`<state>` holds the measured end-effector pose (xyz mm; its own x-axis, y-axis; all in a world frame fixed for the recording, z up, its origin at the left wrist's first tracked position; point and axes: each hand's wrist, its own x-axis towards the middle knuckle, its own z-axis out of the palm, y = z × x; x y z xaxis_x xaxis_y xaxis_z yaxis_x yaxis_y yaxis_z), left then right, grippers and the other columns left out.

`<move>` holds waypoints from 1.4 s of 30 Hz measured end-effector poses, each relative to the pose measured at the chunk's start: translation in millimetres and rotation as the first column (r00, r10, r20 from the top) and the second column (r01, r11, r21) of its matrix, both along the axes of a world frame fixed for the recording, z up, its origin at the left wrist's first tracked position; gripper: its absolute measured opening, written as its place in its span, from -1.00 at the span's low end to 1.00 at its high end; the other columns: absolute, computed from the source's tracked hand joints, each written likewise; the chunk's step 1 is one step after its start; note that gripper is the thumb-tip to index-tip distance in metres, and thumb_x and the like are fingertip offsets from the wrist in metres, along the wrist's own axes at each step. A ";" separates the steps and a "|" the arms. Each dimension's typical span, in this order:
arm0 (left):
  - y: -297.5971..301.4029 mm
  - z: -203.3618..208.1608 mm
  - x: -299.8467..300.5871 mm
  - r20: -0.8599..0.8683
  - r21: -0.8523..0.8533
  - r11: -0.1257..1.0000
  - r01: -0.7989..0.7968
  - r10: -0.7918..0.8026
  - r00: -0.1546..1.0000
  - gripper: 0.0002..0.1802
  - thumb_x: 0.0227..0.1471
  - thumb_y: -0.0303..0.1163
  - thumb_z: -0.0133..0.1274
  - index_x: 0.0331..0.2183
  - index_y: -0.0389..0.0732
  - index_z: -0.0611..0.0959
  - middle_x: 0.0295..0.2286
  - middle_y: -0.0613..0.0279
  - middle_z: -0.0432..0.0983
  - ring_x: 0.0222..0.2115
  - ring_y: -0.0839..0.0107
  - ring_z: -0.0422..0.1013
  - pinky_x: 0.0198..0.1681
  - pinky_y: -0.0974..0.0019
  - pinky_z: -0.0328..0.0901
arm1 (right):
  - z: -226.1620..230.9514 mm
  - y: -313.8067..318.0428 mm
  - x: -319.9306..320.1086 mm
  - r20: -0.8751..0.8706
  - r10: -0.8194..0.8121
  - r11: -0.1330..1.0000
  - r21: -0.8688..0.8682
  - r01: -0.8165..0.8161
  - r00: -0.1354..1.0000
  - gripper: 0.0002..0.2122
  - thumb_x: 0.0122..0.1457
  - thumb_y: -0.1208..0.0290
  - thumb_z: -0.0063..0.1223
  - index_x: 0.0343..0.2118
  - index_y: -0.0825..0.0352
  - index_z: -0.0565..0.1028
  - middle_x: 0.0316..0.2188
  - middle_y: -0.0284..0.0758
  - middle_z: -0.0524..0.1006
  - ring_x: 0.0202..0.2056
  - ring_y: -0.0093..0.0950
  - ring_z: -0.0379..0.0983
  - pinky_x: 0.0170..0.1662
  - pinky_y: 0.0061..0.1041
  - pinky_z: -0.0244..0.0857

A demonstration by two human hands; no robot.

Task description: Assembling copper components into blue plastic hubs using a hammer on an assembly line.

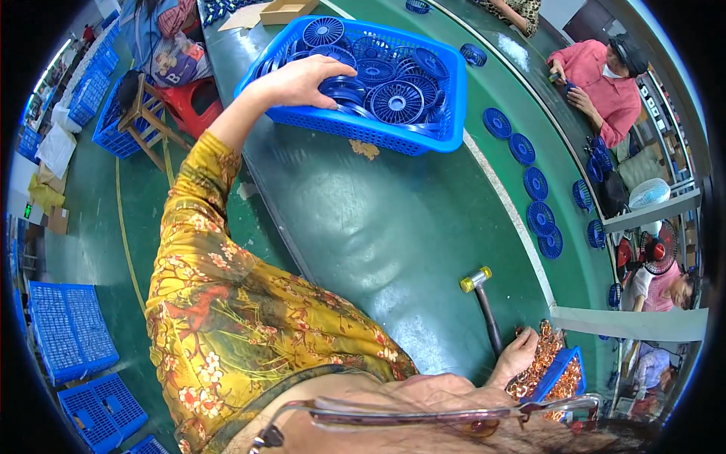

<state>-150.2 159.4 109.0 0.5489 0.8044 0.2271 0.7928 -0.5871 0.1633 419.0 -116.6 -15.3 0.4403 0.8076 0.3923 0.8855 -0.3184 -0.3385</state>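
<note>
My left hand reaches over the near left side of a blue plastic basket full of round blue fan grilles. Its thumb and fingers are spread apart over the grilles; whether it grips one is hard to see. At the lower right, my right hand is closed, with a small copper-coloured ring at its fingertips. Beside that hand lies a heap of copper-coloured rings, partly in a small blue tray. A hammer with a yellow-faced head rests on the green table, its dark handle pointing toward my right hand.
Several blue grilles lie in a row on the green surface at right, past a white line. A metal bar crosses there. A person in a pink shirt works opposite. Left are a red stool and blue crates.
</note>
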 end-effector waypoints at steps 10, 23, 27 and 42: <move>32.6 -1.7 5.1 -0.041 -0.268 0.957 0.107 -0.122 0.992 -0.09 -0.29 -0.31 0.19 0.18 0.06 0.27 -0.03 -0.04 0.42 -0.03 0.05 0.37 0.10 0.15 0.24 | -1.0 1.5 3.6 -0.025 0.021 1.000 0.005 -0.021 0.999 -0.76 0.27 0.36 -0.15 -0.24 0.44 0.48 -0.40 -0.06 0.50 -0.36 -0.12 0.44 -0.28 -0.24 0.30; 37.0 -27.1 44.1 -0.376 -0.010 0.999 0.037 -0.038 0.926 -0.35 -0.24 -0.16 0.24 -0.01 0.08 0.48 -0.16 0.07 0.35 -0.15 0.10 0.41 -0.17 0.09 0.35 | -0.6 -0.7 5.8 -0.020 0.014 1.000 -0.001 -0.014 1.000 -0.75 0.29 0.31 -0.17 -0.25 0.40 0.48 -0.40 -0.10 0.51 -0.37 -0.15 0.45 -0.31 -0.22 0.30; 33.9 -31.1 34.2 -0.126 0.003 0.998 0.055 -0.054 0.991 -0.31 -0.31 -0.14 0.28 -0.05 -0.10 0.51 -0.16 0.11 0.40 -0.13 0.11 0.41 -0.12 0.13 0.34 | 0.0 -0.6 3.8 -0.017 0.005 1.000 0.004 -0.005 1.000 -0.75 0.29 0.31 -0.17 -0.25 0.39 0.48 -0.40 -0.10 0.52 -0.37 -0.15 0.46 -0.30 -0.23 0.31; -99.6 5.1 96.1 0.873 -0.418 0.815 0.400 0.239 0.425 -0.31 -0.29 -0.38 0.36 -0.06 -0.31 0.47 -0.17 0.23 0.50 -0.15 0.45 0.40 0.02 0.34 0.26 | -6.6 -1.5 12.0 0.017 -0.067 0.996 0.062 0.066 0.998 -0.82 0.23 0.39 -0.11 -0.23 0.37 0.47 -0.35 -0.11 0.54 -0.31 -0.16 0.49 -0.23 -0.27 0.35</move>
